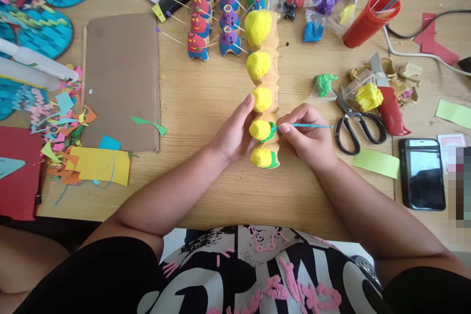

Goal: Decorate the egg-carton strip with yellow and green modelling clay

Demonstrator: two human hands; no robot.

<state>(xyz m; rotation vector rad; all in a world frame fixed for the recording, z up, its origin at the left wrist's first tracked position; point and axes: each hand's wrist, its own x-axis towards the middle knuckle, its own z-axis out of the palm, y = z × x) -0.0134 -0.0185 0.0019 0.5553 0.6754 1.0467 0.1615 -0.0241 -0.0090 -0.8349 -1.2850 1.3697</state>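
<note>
My left hand [237, 130] grips a strip of egg carton [272, 66] from its left side, thumb on top. Yellow clay caps [258, 65] cover the bumps along the strip. Green clay [274, 158] lies beside the yellow on the lowest bump, and more is on the bump above it. In my right hand [307, 135] is a thin blue modelling tool [312, 126], pinched between thumb and fingers. Its tip meets the green clay on the second bump from the bottom.
Painted egg-carton caterpillars [198, 34] stand at the back. To the right lie black-handled scissors [355, 122], a red utility knife [392, 108], clay bags, a phone [422, 174] and a red cup [371, 19] of tools. Cardboard [121, 83] and paper scraps [62, 127] lie left.
</note>
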